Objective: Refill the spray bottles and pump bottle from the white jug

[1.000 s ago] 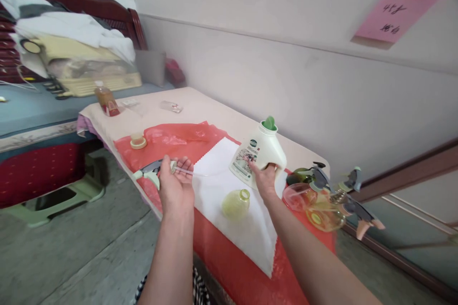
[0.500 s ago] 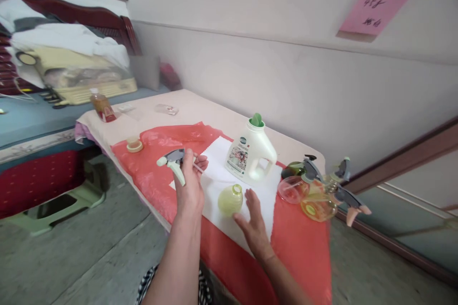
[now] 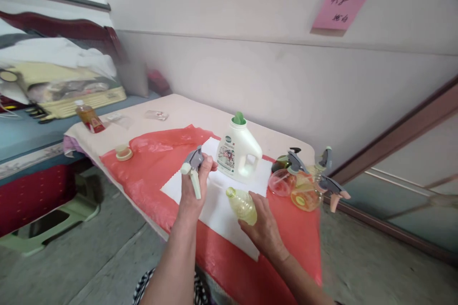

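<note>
My left hand (image 3: 195, 186) is closed around a grey and pale green trigger spray head (image 3: 194, 164), its nozzle facing left. In my right hand (image 3: 263, 226) is a translucent yellow-green bottle (image 3: 243, 206) without a top, tilted so its open neck points up and left toward the spray head. Both hands are over a white cloth (image 3: 222, 228). Just behind them stands a large cream detergent jug (image 3: 239, 150) with a handle, a printed label and something green in its open mouth.
Several spray bottles (image 3: 306, 193) lie or stand at the table's right end. A red plastic sheet (image 3: 153, 162) covers much of the table, with a round cap (image 3: 123, 152) on it. An amber bottle (image 3: 89, 116) is at the far left corner. A wall runs behind.
My right hand has closed on the yellow-green bottle, lifted it and tipped its neck leftward. My left hand has turned the spray head, bringing it nearer the bottle. The view has shifted slightly right.
</note>
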